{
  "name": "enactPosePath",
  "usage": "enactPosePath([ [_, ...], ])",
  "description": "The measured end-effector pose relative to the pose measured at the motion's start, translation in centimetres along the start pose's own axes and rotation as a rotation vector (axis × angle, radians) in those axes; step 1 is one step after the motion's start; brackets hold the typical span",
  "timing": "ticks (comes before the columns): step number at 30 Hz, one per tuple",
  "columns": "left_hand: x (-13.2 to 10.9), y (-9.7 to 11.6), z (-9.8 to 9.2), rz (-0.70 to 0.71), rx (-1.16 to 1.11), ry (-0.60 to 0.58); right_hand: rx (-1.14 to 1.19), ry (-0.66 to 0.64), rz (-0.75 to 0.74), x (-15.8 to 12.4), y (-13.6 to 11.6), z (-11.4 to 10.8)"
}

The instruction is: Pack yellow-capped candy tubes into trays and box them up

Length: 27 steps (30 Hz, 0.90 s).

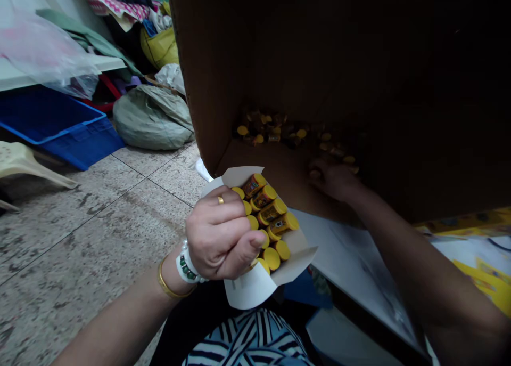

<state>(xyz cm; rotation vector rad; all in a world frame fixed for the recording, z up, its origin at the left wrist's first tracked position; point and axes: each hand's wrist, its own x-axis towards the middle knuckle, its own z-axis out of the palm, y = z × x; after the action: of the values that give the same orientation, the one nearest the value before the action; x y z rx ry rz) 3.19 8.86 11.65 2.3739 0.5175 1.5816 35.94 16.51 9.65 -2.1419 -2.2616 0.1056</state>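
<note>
My left hand (223, 235) is closed on a small white carton (249, 294) whose flaps stand open. Inside the carton, several small tubs with yellow lids (272, 212) are packed; some lie on their sides with printed labels showing, others turn their lids toward me. My right hand (333, 178) reaches into a large brown cardboard box (211, 89), low over its floor. Its fingers look curled, but shadow hides what they hold, if anything. Just beyond it, more yellow-lidded tubs (301, 134) lie loose along the box's far side.
A white surface (359, 265) lies below my right forearm, with yellow printed sheets (483, 281) at the right. To the left, a blue crate (80, 134), a pale plastic stool (27, 166) and a stuffed grey-green sack (154, 115) stand on the speckled tile floor (99, 238).
</note>
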Motion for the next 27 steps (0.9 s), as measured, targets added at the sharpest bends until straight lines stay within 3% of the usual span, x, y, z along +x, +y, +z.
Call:
enactPosePath([
  [8, 0.3, 0.0, 0.5, 0.037, 0.008, 0.043, 0.237, 0.074, -0.084, 0.7, -0.7, -0.6],
  [14, 0.2, 0.1, 0.5, 0.041, 0.012, 0.057, 1.006, -0.061, -0.243, -5.2, -3.3, -3.4],
  [17, 0.2, 0.0, 0.4, 0.047, 0.020, 0.056, 0.921, -0.040, -0.278, -8.1, -4.8, -5.5],
  [21, 0.2, -0.2, 0.6, 0.053, 0.017, 0.045, 0.627, -0.056, -0.499, -10.4, -6.9, -7.4],
  [27, 0.2, -0.1, 0.4, 0.068, 0.007, 0.045, 0.465, -0.085, -0.484, -11.8, -9.7, -6.7],
])
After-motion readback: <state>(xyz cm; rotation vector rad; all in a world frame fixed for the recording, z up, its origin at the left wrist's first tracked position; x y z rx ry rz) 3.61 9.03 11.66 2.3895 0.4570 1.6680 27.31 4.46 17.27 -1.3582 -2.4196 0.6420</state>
